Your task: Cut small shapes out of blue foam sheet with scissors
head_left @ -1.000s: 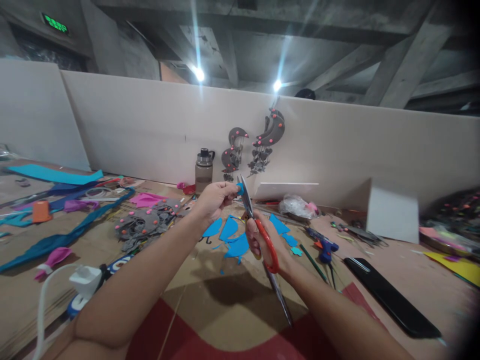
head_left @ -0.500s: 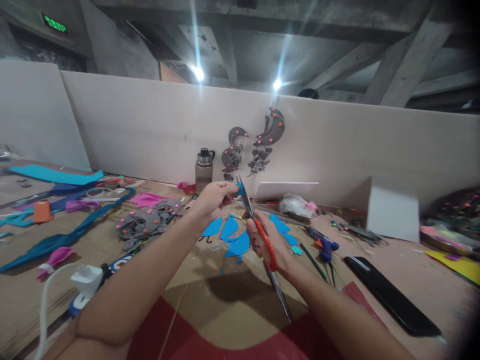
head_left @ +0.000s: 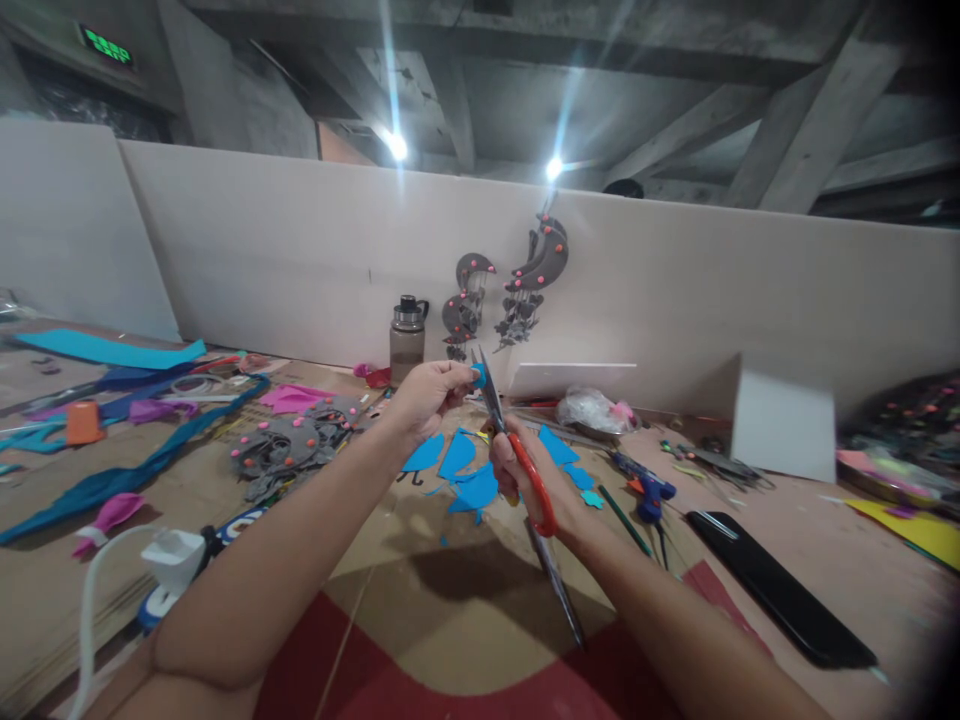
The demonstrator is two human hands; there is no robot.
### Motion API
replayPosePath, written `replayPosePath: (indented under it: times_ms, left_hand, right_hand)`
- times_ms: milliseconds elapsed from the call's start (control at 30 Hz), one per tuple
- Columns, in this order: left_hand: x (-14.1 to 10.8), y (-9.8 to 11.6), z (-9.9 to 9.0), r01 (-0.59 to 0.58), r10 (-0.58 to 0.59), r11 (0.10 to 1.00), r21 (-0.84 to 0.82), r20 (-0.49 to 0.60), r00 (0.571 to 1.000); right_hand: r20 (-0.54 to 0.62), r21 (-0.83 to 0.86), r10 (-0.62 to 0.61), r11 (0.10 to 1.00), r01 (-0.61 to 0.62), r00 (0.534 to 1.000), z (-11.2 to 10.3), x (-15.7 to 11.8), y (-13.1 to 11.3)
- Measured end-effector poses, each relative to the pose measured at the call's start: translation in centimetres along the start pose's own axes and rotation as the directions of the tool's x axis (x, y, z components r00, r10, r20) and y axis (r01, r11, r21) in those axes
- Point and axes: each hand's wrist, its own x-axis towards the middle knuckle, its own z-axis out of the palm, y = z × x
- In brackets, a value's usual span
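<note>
Between the thumb and fingers of my left hand [head_left: 435,395] is pinched a small blue piece [head_left: 478,375], felt or foam by its look. My right hand [head_left: 517,465] is closed round the red-orange handles of a pair of scissors [head_left: 493,400]. Their blades point up and away, slightly parted, right at the blue piece. Below both hands lie several blue cut pieces [head_left: 474,490] on the brown board. A long dark, shiny rod-like thing [head_left: 559,590] lies under my right wrist; its kind is unclear.
Grey crescent decorations with pink dots [head_left: 277,447] lie to the left; similar ones [head_left: 541,255] hang by the white panel. A bottle [head_left: 407,345] stands at the back. On the right are a blue glue gun [head_left: 651,492] and a black phone-like slab [head_left: 780,590]. A white plug [head_left: 174,555] sits lower left.
Both hands stay nearly in place at the blue piece. The scissors have shifted very slightly, and a little more of the blue piece shows beside the blades.
</note>
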Motion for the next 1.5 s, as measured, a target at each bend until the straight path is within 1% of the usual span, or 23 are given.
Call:
replayPosePath:
  times_ms: [100,300,567,700,800,900,1000,1200,1333,1500]
  left_hand:
    - [-0.1,0.2,0.0,0.006,-0.006,1.0,0.0,0.0,1.0]
    - [-0.1,0.2,0.1,0.023,-0.023,1.0,-0.001,-0.002,1.0]
    - [0.0,0.1,0.1,0.041,-0.041,0.999,0.007,0.004,0.999]
    - [0.0,-0.1,0.1,0.051,-0.051,0.999,0.001,0.004,0.999]
    - [0.0,-0.5,0.3,0.037,-0.037,0.999,-0.012,-0.006,0.999]
    - [-0.2,-1.0,0.8,-0.004,0.003,0.998,-0.055,-0.023,1.0]
    - [-0.5,-1.4,1.4,-0.037,0.032,0.995,-0.095,-0.056,0.998]
    - [-1.2,-2.2,2.4,-0.041,0.023,0.991,-0.129,-0.137,0.99]
    - [-1.9,-2.6,3.3,-0.062,0.023,0.977,-0.204,-0.189,0.982]
    - [-2.6,-3.1,4.2,-0.074,0.012,0.929,-0.362,-0.171,0.985]
  right_hand:
    - [0.055,0.038,-0.002,0.999,-0.001,0.998,0.2,-0.1,-0.3]
    - [0.061,0.13,0.02,0.991,-0.028,0.998,0.6,-0.2,-0.4]
    - [0.021,0.146,0.02,0.989,-0.023,1.0,0.5,0.0,0.8]
    - [0.001,0.163,0.02,0.986,-0.019,1.0,0.7,0.0,1.1]
    - [-0.025,0.172,0.018,0.985,-0.014,1.0,0.8,0.1,1.3]
    - [-0.06,0.171,0.01,0.985,0.0,0.998,0.8,0.1,1.6]
    - [-0.093,0.125,-0.022,0.992,0.034,0.995,0.9,0.1,1.8]
    - [-0.143,0.134,-0.065,0.987,0.085,0.988,1.6,-0.3,1.9]
    - [-0.161,0.125,-0.102,0.985,0.122,0.982,2.0,-0.5,2.1]
    - [-0.175,0.038,-0.163,0.984,0.172,0.971,2.1,-0.6,2.1]
